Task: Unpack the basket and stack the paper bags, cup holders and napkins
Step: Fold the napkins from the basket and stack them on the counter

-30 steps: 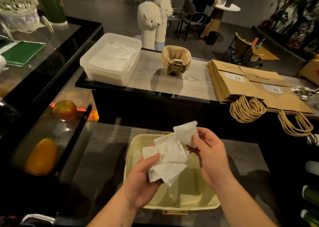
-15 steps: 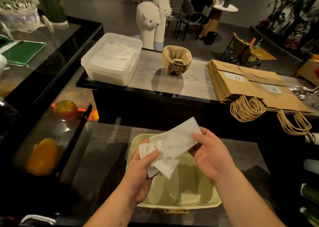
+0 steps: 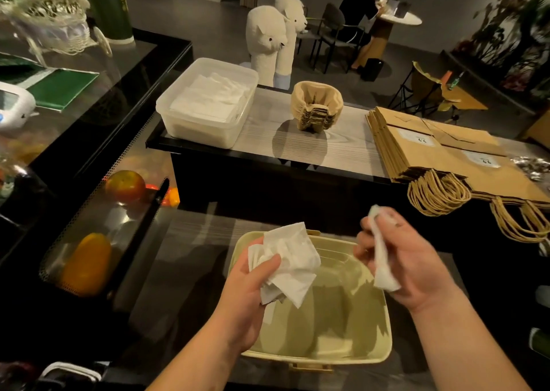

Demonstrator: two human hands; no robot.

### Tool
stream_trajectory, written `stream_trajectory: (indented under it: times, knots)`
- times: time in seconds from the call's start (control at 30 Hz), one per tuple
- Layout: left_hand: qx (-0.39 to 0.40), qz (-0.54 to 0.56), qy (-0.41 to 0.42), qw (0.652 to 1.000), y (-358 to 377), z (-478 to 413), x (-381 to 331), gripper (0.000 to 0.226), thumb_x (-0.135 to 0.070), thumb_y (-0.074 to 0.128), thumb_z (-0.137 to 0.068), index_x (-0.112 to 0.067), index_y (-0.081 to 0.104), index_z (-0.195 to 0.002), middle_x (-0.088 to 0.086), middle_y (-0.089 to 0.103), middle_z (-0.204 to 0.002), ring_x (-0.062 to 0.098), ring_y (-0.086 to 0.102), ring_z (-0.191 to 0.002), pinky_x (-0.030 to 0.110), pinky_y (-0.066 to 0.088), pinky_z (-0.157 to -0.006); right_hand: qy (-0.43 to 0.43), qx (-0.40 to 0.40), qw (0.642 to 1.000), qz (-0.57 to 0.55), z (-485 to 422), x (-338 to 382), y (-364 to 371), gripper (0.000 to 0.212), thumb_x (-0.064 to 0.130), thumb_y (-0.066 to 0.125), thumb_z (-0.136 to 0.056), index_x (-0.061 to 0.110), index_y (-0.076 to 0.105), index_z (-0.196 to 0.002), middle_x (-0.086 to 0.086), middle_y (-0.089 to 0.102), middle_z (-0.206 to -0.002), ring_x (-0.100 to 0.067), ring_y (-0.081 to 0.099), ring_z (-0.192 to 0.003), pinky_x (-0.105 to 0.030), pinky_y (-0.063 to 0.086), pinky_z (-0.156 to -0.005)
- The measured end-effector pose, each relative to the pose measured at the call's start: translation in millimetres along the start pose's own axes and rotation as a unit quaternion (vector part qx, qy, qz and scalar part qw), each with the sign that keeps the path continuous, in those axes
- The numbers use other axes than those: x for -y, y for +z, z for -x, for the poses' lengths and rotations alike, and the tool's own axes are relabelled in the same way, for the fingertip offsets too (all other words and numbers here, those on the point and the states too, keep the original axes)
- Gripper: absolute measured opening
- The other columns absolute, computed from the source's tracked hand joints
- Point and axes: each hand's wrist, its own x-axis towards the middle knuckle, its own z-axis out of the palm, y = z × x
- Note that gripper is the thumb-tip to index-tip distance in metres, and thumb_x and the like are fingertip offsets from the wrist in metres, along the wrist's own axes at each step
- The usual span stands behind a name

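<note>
Since last frame: right hand (image 3: 416, 259) has pulled one napkin (image 3: 384, 274) off the bunch (image 3: 291, 259); both above the basket (image 3: 372, 358). Right fingers (image 3: 395, 227) curl round it; left hand (image 3: 247, 295) pins the crumpled bunch under its thumb. Judged featherweight, limp, easily torn: pinch a folded edge. Paper bags (image 3: 440, 149) beyond the basket: sticker print unreadable.

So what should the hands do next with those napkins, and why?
Probably carry the single napkin that the right hand pinches up to the clear box and lay it flat on the napkin stack there. The left hand grips a crumpled bunch over the basket, which looks empty, and the box already holds the napkins.
</note>
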Motion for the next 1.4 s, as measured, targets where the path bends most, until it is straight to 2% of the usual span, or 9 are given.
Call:
stream_trajectory:
  times: [0.17,0.3,0.57,0.63,0.8,1.0,1.1,1.23,1.4]
  knots:
    - [-0.017,-0.068,0.078,0.994,3.2,-1.1,4.2,0.045,-0.016,0.076,-0.080,-0.026,0.065,-0.123,0.012,0.072,-0.113,0.030,0.073,-0.097,0.036,0.059,-0.074,0.013,0.067,0.940,0.335,6.2,-22.4,25.2,0.005,0.005,0.074,-0.083,0.004,0.073,-0.087,-0.002,0.072,-0.117,-0.022,0.070,-0.107,-0.043,0.059,-0.092]
    - [-0.003,-0.080,0.084,0.993,4.3,-1.5,4.7,0.056,-0.016,0.077,-0.077,-0.024,0.063,-0.130,0.013,0.071,-0.113,0.033,0.073,-0.100,0.040,0.060,-0.074,-0.088,0.048,0.860,0.501,0.9,-32.5,36.2,0.016,0.009,0.079,-0.084,0.024,0.075,-0.079,0.005,0.073,-0.094,-0.013,0.068,-0.092,-0.037,0.059,-0.084]
    - [-0.004,-0.006,0.043,0.999,-7.1,-4.9,7.3,0.055,-0.013,0.075,-0.073,-0.023,0.063,-0.126,0.013,0.074,-0.109,0.031,0.074,-0.095,0.038,0.061,-0.073,-0.163,-0.065,0.912,0.372,-4.3,-28.8,20.4,0.022,0.006,0.074,-0.087,0.027,0.075,-0.079,0.001,0.072,-0.083,-0.020,0.068,-0.083,-0.036,0.058,-0.076]
    - [-0.004,0.035,0.020,0.999,-9.7,-5.8,6.7,0.055,-0.014,0.074,-0.071,-0.023,0.063,-0.125,0.011,0.075,-0.107,0.028,0.074,-0.093,0.038,0.061,-0.074,-0.157,-0.059,0.939,0.301,-4.1,-24.6,17.2,0.007,0.022,0.077,-0.081,0.028,0.076,-0.081,0.002,0.071,-0.084,-0.023,0.065,-0.087,-0.038,0.055,-0.079]
    - [0.029,0.112,-0.020,0.993,-12.4,-5.4,0.4,0.050,-0.020,0.068,-0.075,-0.013,0.065,-0.124,0.013,0.075,-0.106,0.026,0.075,-0.093,0.040,0.056,-0.084,-0.206,-0.038,0.949,0.234,-5.2,-10.4,11.1,0.049,0.062,0.091,-0.053,0.027,0.078,-0.085,-0.003,0.072,-0.086,-0.023,0.068,-0.087,-0.039,0.056,-0.080]
    - [0.030,0.147,-0.038,0.988,-12.0,-6.9,-3.5,0.077,-0.028,0.096,-0.052,-0.010,0.072,-0.123,0.016,0.074,-0.114,0.030,0.074,-0.098,0.050,0.044,-0.104,-0.156,-0.007,0.987,0.037,-6.8,0.9,9.2,0.017,0.028,0.083,-0.075,0.022,0.072,-0.087,-0.005,0.068,-0.092,-0.022,0.065,-0.092,-0.036,0.059,-0.080]
    - [0.034,0.175,-0.047,0.983,-14.2,-6.7,-5.7,0.096,-0.035,0.103,-0.037,-0.009,0.072,-0.125,0.018,0.072,-0.119,0.033,0.074,-0.101,0.053,0.045,-0.103,-0.126,0.012,0.992,0.023,-6.1,1.5,13.7,0.034,0.032,0.090,-0.068,0.023,0.069,-0.093,-0.003,0.067,-0.086,-0.017,0.066,-0.079,-0.034,0.058,-0.072]
    - [0.074,0.201,-0.056,0.975,-13.4,-4.8,-9.5,0.097,-0.043,0.103,-0.044,-0.012,0.070,-0.130,0.020,0.068,-0.131,0.036,0.070,-0.111,0.053,0.050,-0.101,-0.078,0.023,0.996,0.028,-4.2,0.7,21.1,0.036,0.013,0.061,-0.082,0.022,0.064,-0.117,-0.003,0.070,-0.083,-0.016,0.068,-0.070,-0.033,0.063,-0.066]
    - [0.110,0.191,-0.053,0.974,-12.2,-2.6,-9.1,0.097,-0.037,0.103,-0.049,-0.008,0.066,-0.134,0.022,0.065,-0.135,0.037,0.068,-0.114,0.048,0.059,-0.089,-0.017,0.047,0.999,0.014,-1.4,-1.4,15.1,0.055,0.016,0.094,-0.055,0.012,0.074,-0.105,-0.009,0.070,-0.081,-0.018,0.073,-0.072,-0.034,0.062,-0.062]
